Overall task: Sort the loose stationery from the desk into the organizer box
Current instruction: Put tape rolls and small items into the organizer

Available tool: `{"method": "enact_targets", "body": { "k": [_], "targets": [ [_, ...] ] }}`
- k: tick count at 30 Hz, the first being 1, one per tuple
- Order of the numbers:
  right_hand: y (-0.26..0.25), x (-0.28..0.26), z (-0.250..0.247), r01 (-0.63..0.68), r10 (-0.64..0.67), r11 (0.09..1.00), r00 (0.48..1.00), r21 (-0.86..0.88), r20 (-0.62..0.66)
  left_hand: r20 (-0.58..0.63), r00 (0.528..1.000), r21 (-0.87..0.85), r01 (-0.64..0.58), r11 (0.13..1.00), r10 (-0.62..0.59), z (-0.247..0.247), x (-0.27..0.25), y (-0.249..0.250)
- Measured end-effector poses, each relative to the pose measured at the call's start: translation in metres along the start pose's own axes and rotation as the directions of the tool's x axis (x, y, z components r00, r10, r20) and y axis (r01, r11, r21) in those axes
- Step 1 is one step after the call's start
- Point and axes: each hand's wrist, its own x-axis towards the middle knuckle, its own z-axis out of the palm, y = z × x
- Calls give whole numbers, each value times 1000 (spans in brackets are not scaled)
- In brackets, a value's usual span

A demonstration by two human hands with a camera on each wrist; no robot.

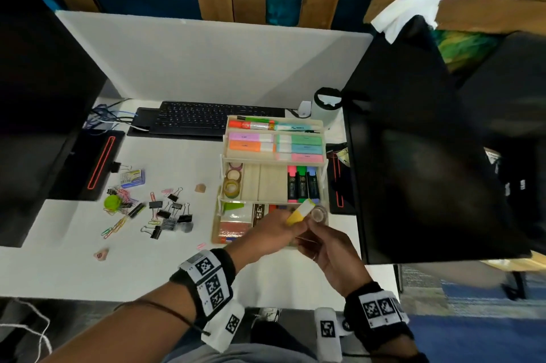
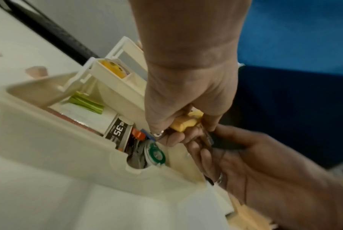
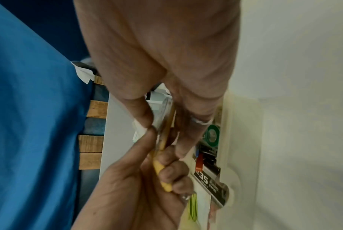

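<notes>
The cream tiered organizer box (image 1: 325, 156) stands open right of centre on the white desk (image 1: 183, 268); highlighters, tape rolls and staples fill its trays. Above its front right corner my left hand (image 1: 291, 222) grips a yellow and white highlighter (image 1: 300, 211). My right hand (image 1: 310, 229) meets it there and pinches a clear round thing (image 1: 318, 214), which looks like a tape roll. The left wrist view has the left hand (image 2: 186, 129) curled round the highlighter (image 2: 185, 123) over the bottom tray (image 2: 48, 140). In the right wrist view the right hand (image 3: 162, 124) pinches the clear thing (image 3: 163, 111) edge-on.
Loose binder clips (image 1: 168, 215), paper clips (image 1: 118, 206), a green round thing (image 1: 112, 202), a small blue box (image 1: 132, 178) and two pink erasers (image 1: 200, 187) lie left of the organizer. A keyboard (image 1: 212, 117) sits behind it. Black screens flank the desk.
</notes>
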Motion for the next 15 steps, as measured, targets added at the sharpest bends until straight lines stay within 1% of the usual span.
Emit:
{"method": "enact_targets", "body": {
  "k": [2, 4, 6, 8, 9, 11, 13, 15],
  "targets": [
    [2, 5, -3, -30, 28, 999, 997, -23, -66, 47, 999, 99, -12, 995, 7, 6, 3, -4],
    [2, 9, -8, -39, 27, 996, 990, -85, -137, 69, 997, 195, -37, 980, 24, 8, 4, -9],
    [-2, 11, -14, -52, 11, 975, 983, -217, -185, 49, 998, 289, -55, 956, 43, 7, 5, -15],
    [-6, 13, -17, -81, -4, 919, 976, -385, -217, -16, 998, 386, -54, 921, 66, 5, 7, -25],
    [-6, 15, -18, -96, -18, 873, 973, -478, -229, -50, 996, 450, -48, 892, 79, 4, 9, -29],
    [-6, 24, -21, -103, -72, 732, 971, -673, -227, -114, 987, 595, -26, 803, 117, 4, 14, -36],
    [-5, 34, -23, -93, -139, 553, 969, -828, -202, -176, 972, 671, 5, 741, 153, 5, 20, -37],
    [-4, 45, -21, -96, -242, 359, 951, -928, -192, -204, 964, 693, 19, 721, 170, 8, 26, -36]
  ]
}}
